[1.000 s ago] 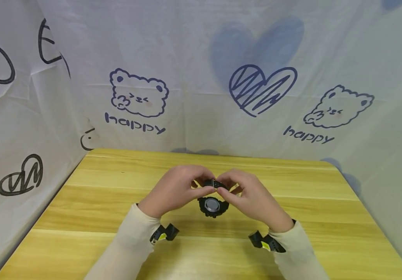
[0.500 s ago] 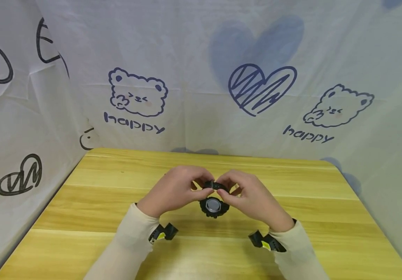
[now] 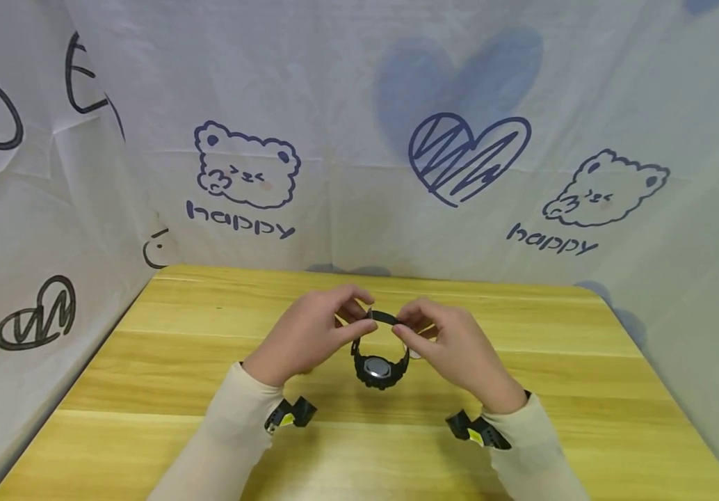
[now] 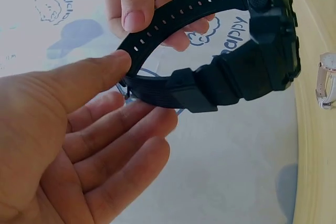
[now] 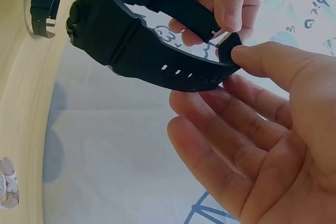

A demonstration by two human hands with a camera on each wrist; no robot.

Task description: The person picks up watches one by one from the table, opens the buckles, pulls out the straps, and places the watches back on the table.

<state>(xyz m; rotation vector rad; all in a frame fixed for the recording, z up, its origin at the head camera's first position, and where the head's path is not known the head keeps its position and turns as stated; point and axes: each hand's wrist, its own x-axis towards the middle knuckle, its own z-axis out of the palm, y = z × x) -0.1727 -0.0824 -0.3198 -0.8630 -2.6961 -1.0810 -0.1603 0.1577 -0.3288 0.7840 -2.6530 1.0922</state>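
Observation:
A black wristwatch (image 3: 377,367) is held up over the table in both hands, its strap bent into a loop and its round silver case back showing in the head view. My left hand (image 3: 309,335) pinches the strap at its buckle end (image 4: 168,92) between thumb and fingers. With thumb and fingertips, my right hand (image 3: 456,348) grips the other half, the perforated strap (image 5: 181,74). Strap tip and buckle overlap between the two hands in the right wrist view. The chunky case (image 4: 273,30) hangs free on the body side, touched by neither hand.
A second black watch (image 5: 46,3) lies on the wooden table (image 3: 209,390). At the edge of the left wrist view is a light-strapped watch (image 4: 325,82); a silvery watch (image 5: 8,184) shows in the right one. White printed cloth (image 3: 334,104) stands behind the table.
The hands have drawn apart, the right fingers moving right and the left slightly up and left. A bare stretch of strap now shows between them, and the watch's loop looks wider.

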